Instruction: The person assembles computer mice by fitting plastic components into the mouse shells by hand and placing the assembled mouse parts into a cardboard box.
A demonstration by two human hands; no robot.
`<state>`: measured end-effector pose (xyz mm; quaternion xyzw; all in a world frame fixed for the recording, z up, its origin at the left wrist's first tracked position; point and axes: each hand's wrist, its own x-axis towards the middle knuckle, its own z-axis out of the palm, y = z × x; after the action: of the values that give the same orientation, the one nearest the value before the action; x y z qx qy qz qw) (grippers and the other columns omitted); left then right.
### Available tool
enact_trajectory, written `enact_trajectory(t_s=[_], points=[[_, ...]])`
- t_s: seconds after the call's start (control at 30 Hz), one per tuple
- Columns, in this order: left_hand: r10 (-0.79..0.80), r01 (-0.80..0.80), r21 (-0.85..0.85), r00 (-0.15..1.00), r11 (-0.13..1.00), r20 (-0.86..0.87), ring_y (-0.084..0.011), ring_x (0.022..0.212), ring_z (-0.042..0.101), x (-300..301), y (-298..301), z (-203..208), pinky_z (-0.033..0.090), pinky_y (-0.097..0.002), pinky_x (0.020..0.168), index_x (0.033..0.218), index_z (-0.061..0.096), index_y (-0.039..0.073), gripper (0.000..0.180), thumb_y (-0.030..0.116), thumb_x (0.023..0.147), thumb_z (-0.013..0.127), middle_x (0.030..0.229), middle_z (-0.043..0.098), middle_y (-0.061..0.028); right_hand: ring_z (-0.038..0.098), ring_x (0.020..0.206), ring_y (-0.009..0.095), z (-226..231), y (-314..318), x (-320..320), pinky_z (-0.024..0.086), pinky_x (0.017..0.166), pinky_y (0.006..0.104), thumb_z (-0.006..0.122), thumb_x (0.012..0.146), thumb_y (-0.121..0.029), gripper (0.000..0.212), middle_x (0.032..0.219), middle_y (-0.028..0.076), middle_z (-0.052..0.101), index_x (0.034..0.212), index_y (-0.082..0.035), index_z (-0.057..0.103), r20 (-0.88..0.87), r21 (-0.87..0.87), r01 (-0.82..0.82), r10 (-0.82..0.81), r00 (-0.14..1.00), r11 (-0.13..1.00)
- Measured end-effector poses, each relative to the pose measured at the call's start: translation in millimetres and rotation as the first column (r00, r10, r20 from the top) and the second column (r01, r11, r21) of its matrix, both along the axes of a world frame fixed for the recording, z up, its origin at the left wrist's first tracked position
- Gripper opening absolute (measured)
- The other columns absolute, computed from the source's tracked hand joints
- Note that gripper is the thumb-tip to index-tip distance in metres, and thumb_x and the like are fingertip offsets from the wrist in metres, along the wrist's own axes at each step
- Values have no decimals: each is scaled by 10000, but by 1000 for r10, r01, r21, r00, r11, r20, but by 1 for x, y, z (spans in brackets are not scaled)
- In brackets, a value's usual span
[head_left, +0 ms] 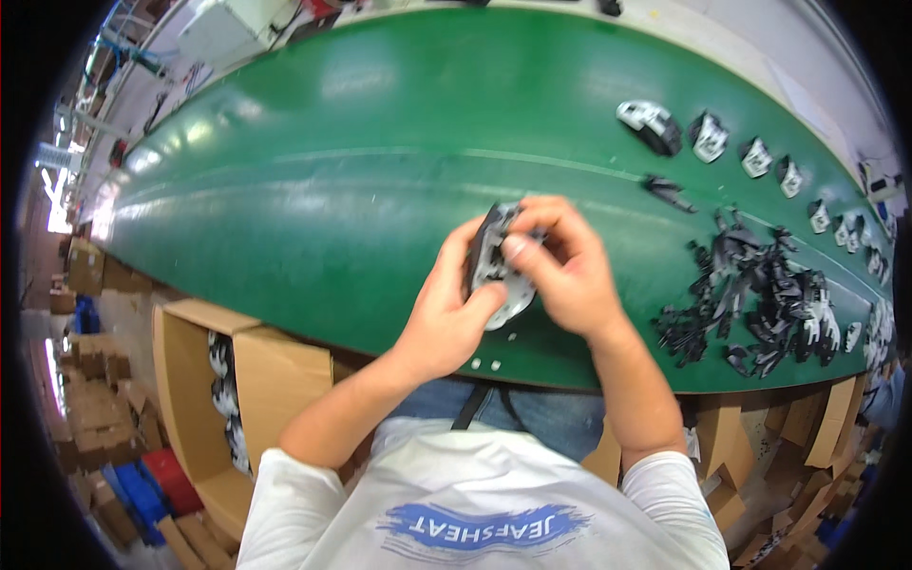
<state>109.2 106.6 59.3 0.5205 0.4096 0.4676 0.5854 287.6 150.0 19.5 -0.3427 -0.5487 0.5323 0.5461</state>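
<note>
Over the near middle of the green work surface, I hold a black-and-light-grey moulded plastic part point(514, 297) with both hands. My left hand point(439, 318) is closed around its left side, thumb on the lower grey face. My right hand point(577, 280) bends over the upper right of the part, thumb and fingertips pressed on its inner face. Whether a smaller piece sits under those fingertips is hidden. Just below the part lie a few tiny white pieces point(495, 365) near the table's front edge.
On the right lies a heap of black plastic pieces point(736, 275). Beyond it, several white-and-black parts point(709, 138) form a curved row, with one thin black piece point(669, 193) nearby. An open cardboard box point(285, 372) with similar parts inside stands at the left front. More cartons point(831, 418) stand lower right.
</note>
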Motion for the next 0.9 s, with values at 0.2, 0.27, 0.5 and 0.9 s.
enact_trajectory(t_s=[0.2,0.27,0.5,0.9], points=[[22,-18,-157,999,988,26,-195,1369,571,-10,-9,5,457,-360,1167,1620,361,-31,678,-54,973,562,1478,565,-136,618,1201,172,2,-1,0,528,981,308,764,973,-45,173,1316,111,624,1145,-32,752,17,18,-61,61,998,998],[7,-5,-149,1000,989,14,-198,1325,613,-14,-11,6,505,-359,1122,1642,314,-43,688,-51,996,549,1457,584,-158,620,1195,169,-1,-1,-1,530,983,308,764,971,-43,173,1319,109,624,1143,-31,752,8,24,-66,66,998,998],[90,-79,-148,993,986,70,-200,1313,616,-15,-16,5,483,-355,1141,1604,402,-74,687,-81,936,561,1428,627,-137,611,1184,161,4,-7,-3,549,980,331,735,931,-26,328,1334,63,615,1257,-51,710,70,69,-94,89,994,993],[227,-222,99,973,970,-48,-190,1109,721,-22,-8,-48,590,-350,952,1490,499,-93,522,-17,974,527,1231,732,-178,686,1092,219,-16,-22,-34,590,941,378,648,872,54,693,1284,112,575,1517,-93,440,281,103,-29,-1,960,994]])
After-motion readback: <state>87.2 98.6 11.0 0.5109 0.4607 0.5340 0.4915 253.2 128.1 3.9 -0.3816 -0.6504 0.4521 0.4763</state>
